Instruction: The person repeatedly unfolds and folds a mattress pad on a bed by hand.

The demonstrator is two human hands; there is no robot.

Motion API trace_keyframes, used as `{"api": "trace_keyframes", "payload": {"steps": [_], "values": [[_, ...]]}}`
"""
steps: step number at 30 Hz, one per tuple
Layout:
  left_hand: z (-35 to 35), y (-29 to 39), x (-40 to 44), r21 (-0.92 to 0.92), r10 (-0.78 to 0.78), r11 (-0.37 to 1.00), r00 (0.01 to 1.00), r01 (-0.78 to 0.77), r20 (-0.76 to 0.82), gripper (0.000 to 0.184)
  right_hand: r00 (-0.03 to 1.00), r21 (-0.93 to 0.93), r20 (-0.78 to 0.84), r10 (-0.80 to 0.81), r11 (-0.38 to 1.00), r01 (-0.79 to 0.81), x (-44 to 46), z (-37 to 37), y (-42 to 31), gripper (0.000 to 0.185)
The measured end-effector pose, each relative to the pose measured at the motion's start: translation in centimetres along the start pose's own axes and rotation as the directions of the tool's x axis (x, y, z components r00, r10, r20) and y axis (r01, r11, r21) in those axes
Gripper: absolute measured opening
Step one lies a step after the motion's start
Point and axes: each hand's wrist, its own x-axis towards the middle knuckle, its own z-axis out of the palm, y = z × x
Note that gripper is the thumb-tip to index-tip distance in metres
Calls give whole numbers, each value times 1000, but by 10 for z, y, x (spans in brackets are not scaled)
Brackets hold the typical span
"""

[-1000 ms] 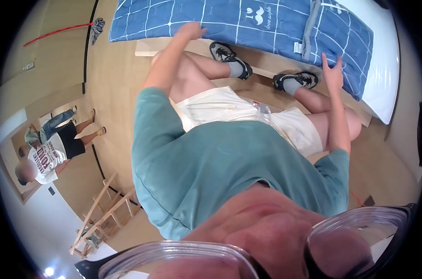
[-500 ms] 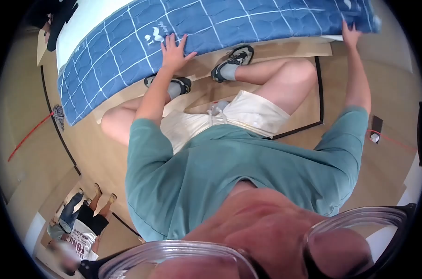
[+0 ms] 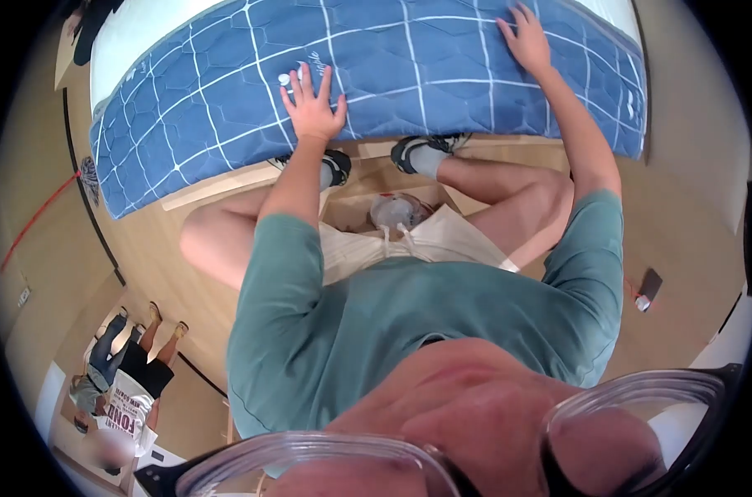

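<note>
A blue quilted cover (image 3: 376, 70) with white grid lines and printed white motifs lies over the near side of a white-topped bed or mattress (image 3: 148, 31). Flat on it, beside a printed motif, rests my left hand (image 3: 314, 108), its fingers spread. Farther right and nearer the top of the view, my right hand (image 3: 528, 41) also lies on the cover, fingers apart. Neither hand holds anything. The near edge of the cover hangs at a pale wooden ledge (image 3: 218, 187), above my shoes.
Between my legs is an open compartment (image 3: 347, 214) with a clear plastic bag (image 3: 396, 212) in it. A mop (image 3: 89, 178) lies at left, with two people (image 3: 131, 377) below it. A dark-clothed person (image 3: 91, 31) shows at the upper left. A dark object (image 3: 650, 286) sits at right.
The view has shifted, and the cover's right end now lies over the bed's right side. My right hand has moved left, from its right edge onto its surface. My left hand stays near the motif.
</note>
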Motion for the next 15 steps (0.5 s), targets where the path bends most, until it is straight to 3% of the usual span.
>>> {"api": "trace_keyframes", "payload": {"steps": [2, 4, 5, 8, 10, 12, 14, 15], "values": [[6, -5, 2, -54, -8, 998, 1000, 9, 11, 69, 997, 81, 76, -33, 996, 27, 50, 27, -48, 45], [7, -8, 5, -67, -24, 997, 998, 28, 65, 70, 935, -29, 353, 11, 1000, -1, 93, 67, -67, 79], [9, -10, 7, -76, -30, 996, 997, 36, 76, 71, 935, -71, 355, -16, 996, 44, 106, 83, -73, 86], [15, -13, 6, -91, -33, 995, 997, 39, 72, 72, 911, -186, 397, 110, 982, -37, 126, 82, -85, 78], [16, -14, 3, -89, -31, 995, 997, 37, 76, 72, 890, -231, 442, 114, 973, -10, 127, 71, -101, 76], [11, -13, 3, -82, -12, 997, 998, 17, 61, 72, 959, -199, 240, 149, 975, -102, 104, 85, -101, 72], [7, -11, 5, -52, -27, 998, 997, 30, 69, 72, 989, -144, 118, 91, 987, -73, 77, 98, -97, 65], [-5, -4, 6, -106, -26, 994, 999, 29, 33, 68, 995, -126, -58, 87, 988, -94, 59, 93, -107, 61]]}}
